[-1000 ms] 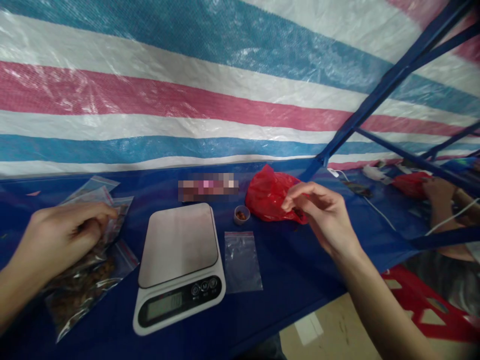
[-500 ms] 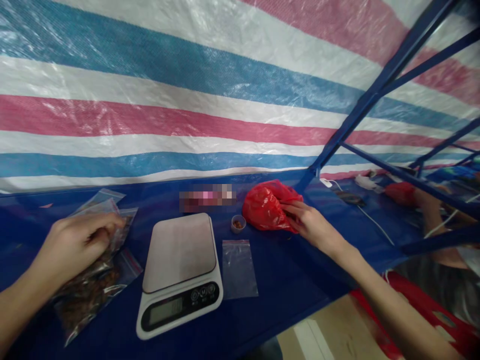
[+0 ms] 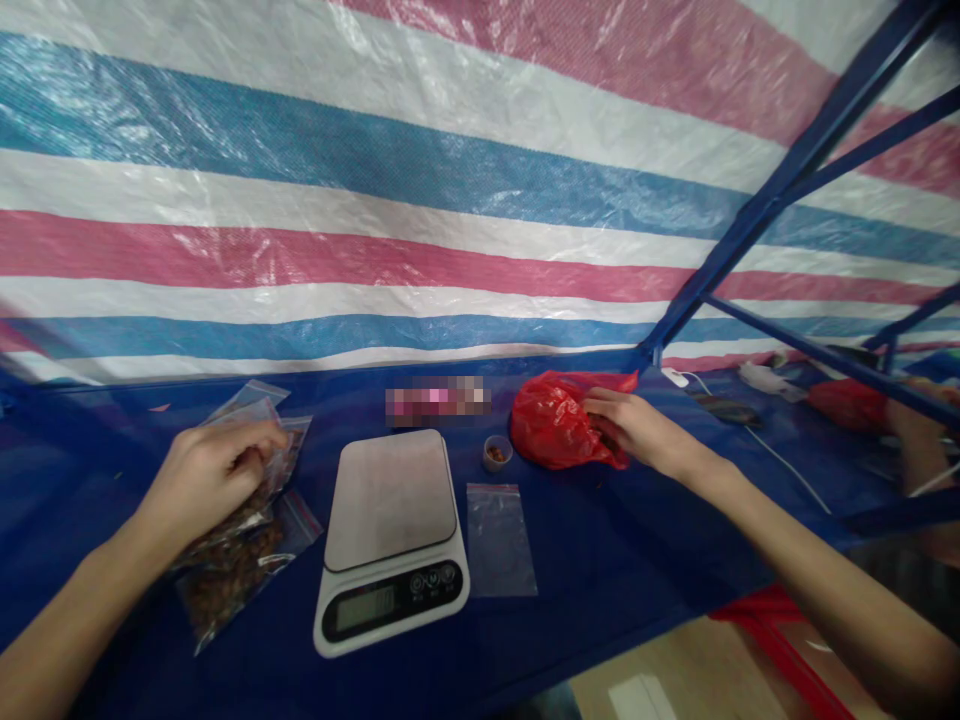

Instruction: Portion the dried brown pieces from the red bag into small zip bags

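My left hand point(image 3: 217, 475) lies with curled fingers on a pile of clear zip-lock bags point(image 3: 236, 570) filled with brown pieces, its fingertips closed at the top of one bag. Across the table, my right hand point(image 3: 634, 425) grips the opening of a crumpled red plastic bag point(image 3: 551, 425); its fingertips are partly hidden in the folds. Between the hands stands a white kitchen scale point(image 3: 394, 500) with nothing on its plate. Right of the scale, a flat, empty zip-lock bag point(image 3: 502, 545) lies below a small clear cup point(image 3: 496, 456) with brown bits inside.
A blurred-out pink item point(image 3: 437, 402) lies behind the scale. Striped plastic sheeting point(image 3: 375, 240) hangs behind the blue table point(image 3: 577, 560). Blue metal bars point(image 3: 720, 240) slant at the right, with a cable point(image 3: 787, 470) and another person's arm point(image 3: 922, 450) beyond.
The camera view has turned a little left, so the table things appear farther right. My left hand stays on the filled bags and my right hand at the red bag, its opening pulled slightly rightward.
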`<state>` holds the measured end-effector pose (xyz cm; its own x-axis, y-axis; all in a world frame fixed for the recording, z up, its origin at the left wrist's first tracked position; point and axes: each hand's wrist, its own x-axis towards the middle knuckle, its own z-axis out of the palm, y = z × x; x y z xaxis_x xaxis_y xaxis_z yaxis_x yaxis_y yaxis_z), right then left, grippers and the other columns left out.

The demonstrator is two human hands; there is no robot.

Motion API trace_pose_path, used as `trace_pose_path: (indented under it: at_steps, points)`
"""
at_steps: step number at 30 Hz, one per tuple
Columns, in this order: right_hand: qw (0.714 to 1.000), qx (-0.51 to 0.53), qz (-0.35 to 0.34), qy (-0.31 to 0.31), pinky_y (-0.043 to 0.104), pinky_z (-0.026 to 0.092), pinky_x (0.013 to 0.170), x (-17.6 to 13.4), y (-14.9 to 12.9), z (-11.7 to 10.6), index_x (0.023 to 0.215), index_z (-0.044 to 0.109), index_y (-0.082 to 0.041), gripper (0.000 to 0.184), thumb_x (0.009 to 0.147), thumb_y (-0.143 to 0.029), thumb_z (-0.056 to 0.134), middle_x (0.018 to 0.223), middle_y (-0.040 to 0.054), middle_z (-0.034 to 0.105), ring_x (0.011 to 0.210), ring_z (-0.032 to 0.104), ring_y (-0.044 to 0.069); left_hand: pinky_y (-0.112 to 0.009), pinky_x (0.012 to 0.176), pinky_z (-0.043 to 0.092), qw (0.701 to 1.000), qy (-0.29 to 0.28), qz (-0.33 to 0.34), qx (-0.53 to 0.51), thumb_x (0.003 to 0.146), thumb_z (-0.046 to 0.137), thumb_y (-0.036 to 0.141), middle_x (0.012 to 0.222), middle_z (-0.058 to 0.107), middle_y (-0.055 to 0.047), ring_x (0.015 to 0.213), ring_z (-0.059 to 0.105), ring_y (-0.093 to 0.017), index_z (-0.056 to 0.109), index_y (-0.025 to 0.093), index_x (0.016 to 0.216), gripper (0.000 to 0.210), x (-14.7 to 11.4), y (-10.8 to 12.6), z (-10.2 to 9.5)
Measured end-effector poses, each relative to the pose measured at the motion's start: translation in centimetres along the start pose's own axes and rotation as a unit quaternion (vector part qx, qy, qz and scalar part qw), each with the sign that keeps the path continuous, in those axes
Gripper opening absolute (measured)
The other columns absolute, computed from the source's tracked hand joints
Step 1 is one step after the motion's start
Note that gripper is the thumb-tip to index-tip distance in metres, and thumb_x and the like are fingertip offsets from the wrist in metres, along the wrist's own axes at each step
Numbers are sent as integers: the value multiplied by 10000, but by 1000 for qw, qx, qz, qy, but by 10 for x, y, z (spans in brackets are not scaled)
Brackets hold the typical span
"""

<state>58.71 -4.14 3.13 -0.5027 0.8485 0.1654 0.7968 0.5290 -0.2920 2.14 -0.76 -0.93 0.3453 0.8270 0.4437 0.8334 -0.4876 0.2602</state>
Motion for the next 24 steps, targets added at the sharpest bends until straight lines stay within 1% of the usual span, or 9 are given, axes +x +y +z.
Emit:
trace_pose_path:
  at_steps: [2, 5, 7, 10, 13, 17, 20, 24]
  points:
    - [999, 1, 13, 31, 398, 589, 871, -1, -1, -10, 1018, 786, -211, 286, 962, -118, 522, 1029, 134, 769, 930, 743, 271, -258, 735, 529, 1000, -4, 5, 4, 758, 479, 201, 791, 804, 3, 733, 764, -187, 777, 247, 798, 304, 1, 2, -2]
    - [996, 5, 22, 90, 414, 574, 884, 1, -7, -25, 1045, 782, -209, 267, 1015, -207, 517, 1084, 140, 767, 995, 738, 287, -259, 738, 531, 1000, 2, 15, 0, 762, 473, 197, 805, 810, 1, 735, 766, -186, 779, 251, 781, 311, 2, 5, -3]
    - [993, 17, 23, 116, 410, 568, 886, 8, -17, -33, 1035, 788, -218, 245, 1020, -253, 547, 1090, 132, 769, 1002, 739, 288, -261, 743, 530, 1000, 5, 21, -1, 764, 467, 192, 805, 809, -2, 739, 768, -188, 777, 247, 768, 314, 2, 6, -2]
    - [990, 61, 3, 130, 405, 560, 894, 26, -42, -36, 1030, 801, -230, 187, 997, -275, 622, 1071, 112, 777, 990, 737, 280, -263, 737, 524, 1000, 4, 26, 6, 768, 459, 183, 807, 807, -8, 744, 769, -189, 775, 236, 769, 320, 1, 4, -2]
    - [986, 124, -46, 102, 395, 558, 885, 45, -71, -26, 1033, 810, -239, 155, 986, -270, 665, 1051, 91, 782, 971, 732, 256, -260, 725, 519, 1000, 3, 25, 8, 766, 459, 181, 792, 800, -5, 713, 759, -180, 774, 227, 788, 319, 1, 1, -1]
    - [980, 170, -103, 24, 351, 548, 828, 63, -99, -4, 1008, 813, -231, 160, 979, -191, 661, 990, 74, 768, 902, 715, 212, -262, 742, 517, 1000, 4, 22, 0, 762, 467, 171, 809, 801, -4, 736, 759, -183, 767, 230, 784, 307, 0, -1, 0]
    - [976, 173, -126, -29, 322, 533, 806, 69, -105, 8, 985, 810, -231, 203, 987, -140, 628, 985, 63, 749, 873, 701, 186, -263, 730, 504, 1000, -2, 21, -2, 771, 462, 163, 792, 788, -1, 722, 745, -176, 759, 233, 768, 305, 0, -1, -1]
    - [975, 159, -140, -62, 314, 521, 808, 73, -103, 12, 962, 803, -227, 232, 965, -80, 624, 985, 49, 736, 877, 692, 180, -259, 720, 490, 1000, -12, 17, -1, 790, 458, 163, 792, 784, 0, 714, 735, -166, 765, 231, 790, 315, 0, 2, -2]
